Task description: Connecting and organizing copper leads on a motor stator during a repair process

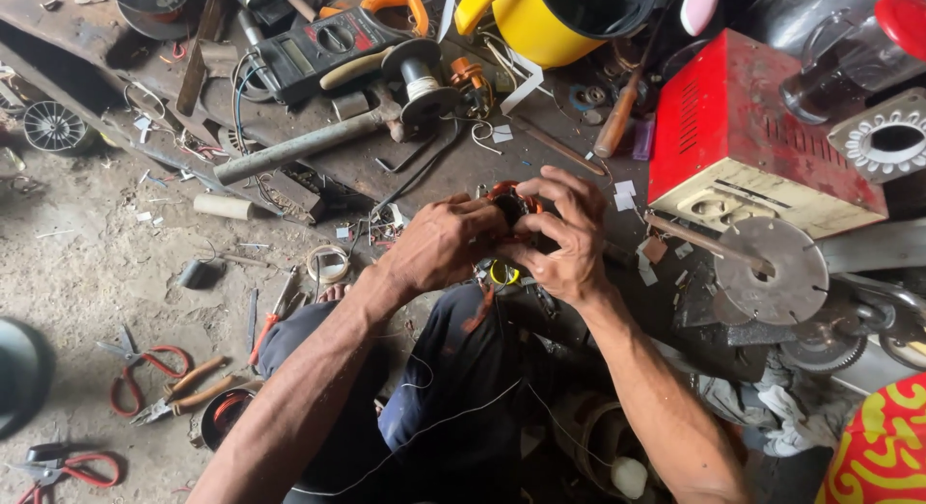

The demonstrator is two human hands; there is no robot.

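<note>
We look down on a dusty concrete floor [87, 272] and a low, dark, cluttered worktop [463, 171] strewn with tools and scraps. At the right stands a boxy red metal case with a cream front panel [743, 128], and beside it a flat grey metal disc with a centre hole [772, 268]. At the top sits a yellow plastic jug [540, 22], near a black and orange clamp meter [333, 41] and a long grey steel pipe [299, 149]. On the floor at the left lie red-handled scissors [140, 369] and orange-handled pliers [188, 388].

In the middle, above dark trousers, our left hand [439, 244] and right hand [569, 239] meet, touching each other. Both are curled tightly around a small dark motor coil with orange-red windings [509, 203], held just above the near edge of the worktop. Fingers cover most of the coil, so its shape is unclear.
</note>
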